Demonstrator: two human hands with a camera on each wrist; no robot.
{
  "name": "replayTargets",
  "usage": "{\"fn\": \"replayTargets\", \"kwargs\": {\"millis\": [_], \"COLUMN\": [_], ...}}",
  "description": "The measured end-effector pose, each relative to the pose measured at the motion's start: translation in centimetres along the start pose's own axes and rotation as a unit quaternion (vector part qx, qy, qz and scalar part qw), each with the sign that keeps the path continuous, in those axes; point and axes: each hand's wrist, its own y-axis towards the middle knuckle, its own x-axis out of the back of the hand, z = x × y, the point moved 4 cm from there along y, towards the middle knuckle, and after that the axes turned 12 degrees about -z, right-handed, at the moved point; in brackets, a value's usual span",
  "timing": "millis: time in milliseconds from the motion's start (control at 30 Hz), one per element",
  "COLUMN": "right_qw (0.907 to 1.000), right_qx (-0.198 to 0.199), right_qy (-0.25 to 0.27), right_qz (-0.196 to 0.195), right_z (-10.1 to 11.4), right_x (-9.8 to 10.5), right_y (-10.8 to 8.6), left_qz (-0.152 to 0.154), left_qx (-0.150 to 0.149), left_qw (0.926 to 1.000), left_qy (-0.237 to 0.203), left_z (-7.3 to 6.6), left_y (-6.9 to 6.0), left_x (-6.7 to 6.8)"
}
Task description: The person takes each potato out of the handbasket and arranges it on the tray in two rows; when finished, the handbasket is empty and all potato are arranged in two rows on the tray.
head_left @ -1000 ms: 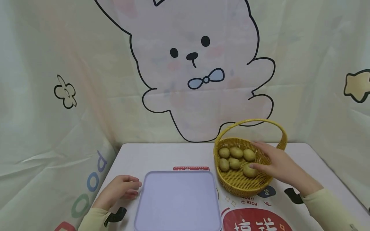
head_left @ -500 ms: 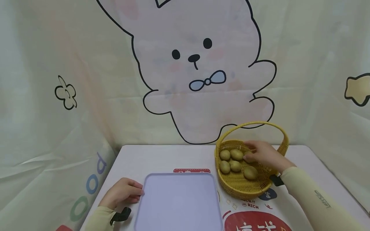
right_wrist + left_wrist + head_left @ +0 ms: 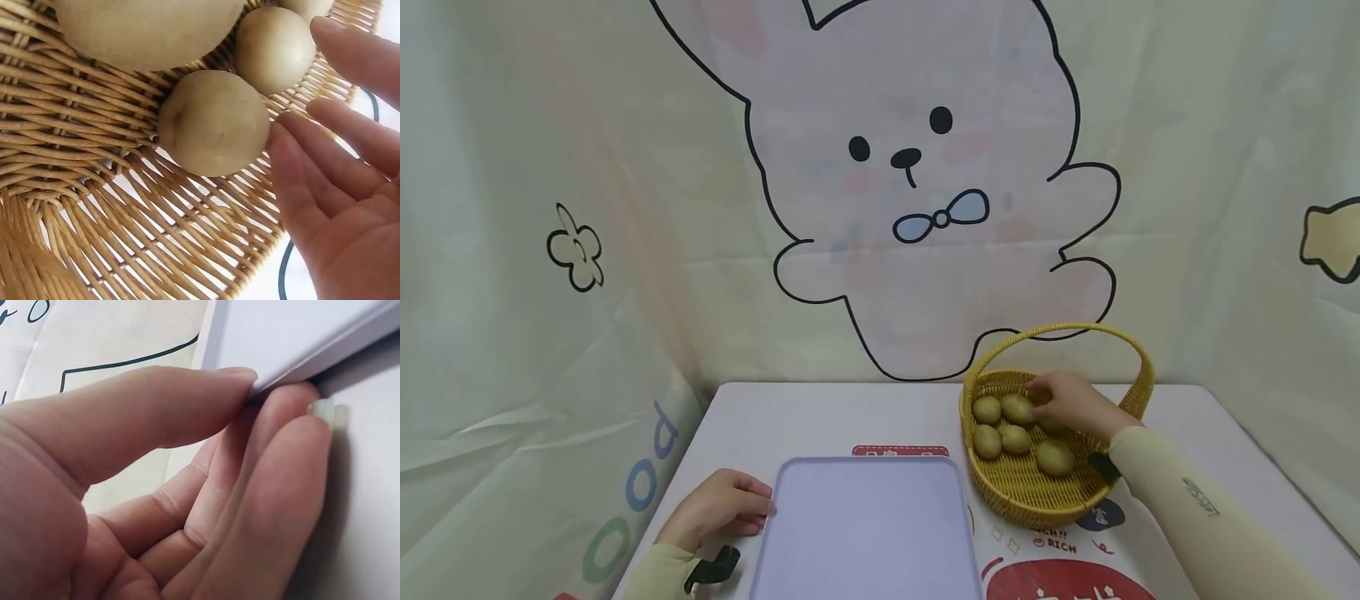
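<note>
The left hand (image 3: pixel 718 510) is at the left edge of a pale lilac tray (image 3: pixel 865 533); in the left wrist view its thumb and index finger (image 3: pixel 284 403) pinch the tray rim (image 3: pixel 300 362). Over the back of a yellow wicker basket (image 3: pixel 1026 500) is the right hand (image 3: pixel 1071 406), fingers loosely bent beside the potatoes (image 3: pixel 1017 408). The right wrist view shows its fingers (image 3: pixel 294 175) spread, with one fingertip touching or very near a round potato (image 3: pixel 212 122); nothing is gripped. Another potato (image 3: pixel 1051 423) is partly hidden under this hand.
The basket's tall handle (image 3: pixel 1086 327) arches above the potatoes, near the right forearm. A white table (image 3: pixel 820 417) with red printed patches lies under tray and basket. Behind it hangs a cloth (image 3: pixel 715 317) with a cartoon animal.
The right hand has moved left and further over the basket, its fingers drawing closer together. The left hand has come to the tray's edge. The head view has shifted slightly.
</note>
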Motion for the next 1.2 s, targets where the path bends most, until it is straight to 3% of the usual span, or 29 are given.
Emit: {"fn": "replayTargets", "kwargs": {"millis": [400, 900, 1200], "right_qw": [0.9996, 0.9998, 0.9999], "right_qx": [-0.010, -0.009, -0.012], "right_qy": [-0.008, -0.009, 0.008], "right_qz": [0.027, 0.015, 0.007], "right_z": [-0.3, -1.0, 1.1], "right_x": [-1.6, -2.4, 0.0], "right_y": [1.1, 1.8, 0.1], "left_qz": [-0.004, 0.004, -0.003], "left_qx": [0.004, -0.002, 0.000], "left_qw": [1.0000, 1.0000, 0.9999], "left_qy": [0.004, 0.004, 0.013], "left_z": [0.2, 0.1, -0.2], "left_y": [0.2, 0.3, 0.2], "left_x": [0.0, -0.1, 0.1]}}
